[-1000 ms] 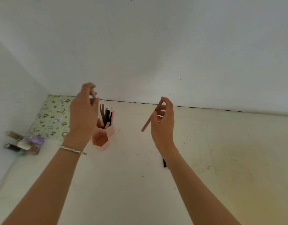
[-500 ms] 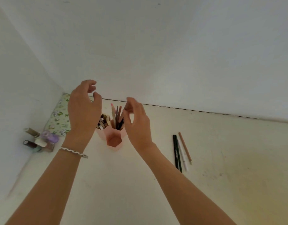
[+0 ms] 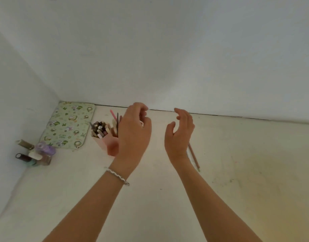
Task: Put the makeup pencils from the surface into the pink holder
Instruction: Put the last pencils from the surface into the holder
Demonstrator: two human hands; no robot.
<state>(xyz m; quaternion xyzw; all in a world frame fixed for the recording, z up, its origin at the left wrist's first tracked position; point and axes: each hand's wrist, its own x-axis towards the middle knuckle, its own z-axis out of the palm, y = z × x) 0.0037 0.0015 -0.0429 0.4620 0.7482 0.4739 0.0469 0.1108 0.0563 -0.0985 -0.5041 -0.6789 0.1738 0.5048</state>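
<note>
Right hand (image 3: 179, 135) withdrawn from pink holder (image 3: 111, 147), pencils (image 3: 193, 155) beneath it

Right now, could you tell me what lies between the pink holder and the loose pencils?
In the head view, the left hand and right hand hover there; the surface between them is bare.

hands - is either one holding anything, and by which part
The right hand holds nothing; its fingers are loose and apart. The left hand has its fingers curled away from the camera, so whether they pinch anything cannot be told.
</note>
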